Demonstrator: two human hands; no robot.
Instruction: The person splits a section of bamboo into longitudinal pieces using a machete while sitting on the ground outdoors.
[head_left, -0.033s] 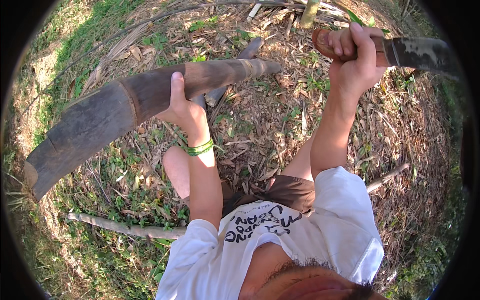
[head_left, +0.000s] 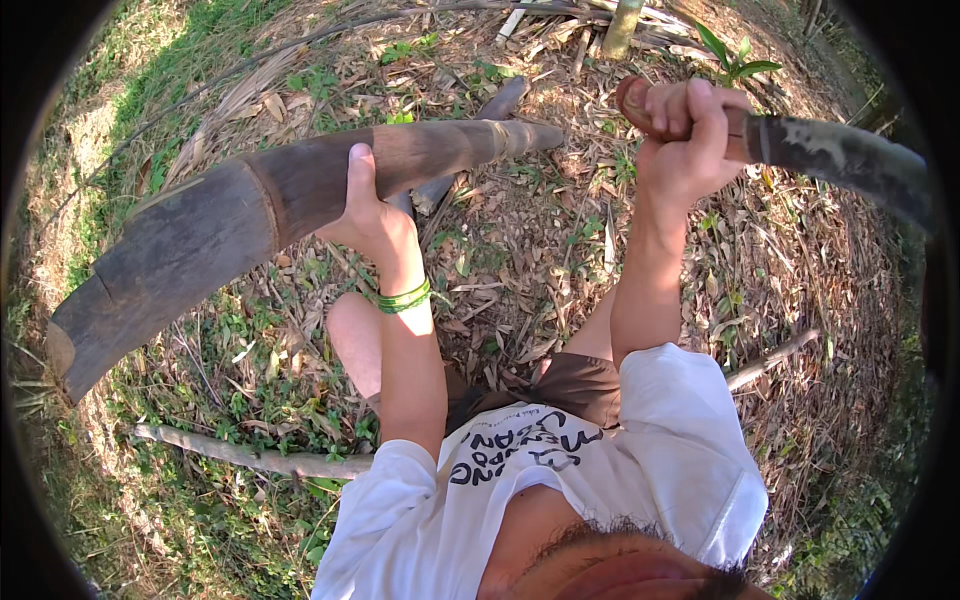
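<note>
My left hand (head_left: 370, 215) grips a big, dark brown, horn-shaped bamboo shoot (head_left: 200, 235) around its middle. The shoot is held off the ground, thick cut end at the lower left and pointed tip toward the upper middle. Green bands (head_left: 405, 297) circle that wrist. My right hand (head_left: 690, 135) is raised at the upper right, shut on the brown wooden handle (head_left: 632, 100) of a machete. Its stained grey blade (head_left: 840, 155) runs off to the right, apart from the shoot.
Dry leaves and twigs (head_left: 520, 260) cover the ground, with grass at the left. A thin pale branch (head_left: 250, 458) lies at the lower left, another stick (head_left: 770, 362) at the right. A bamboo stalk (head_left: 622, 25) and a green seedling (head_left: 735, 60) stand at the top.
</note>
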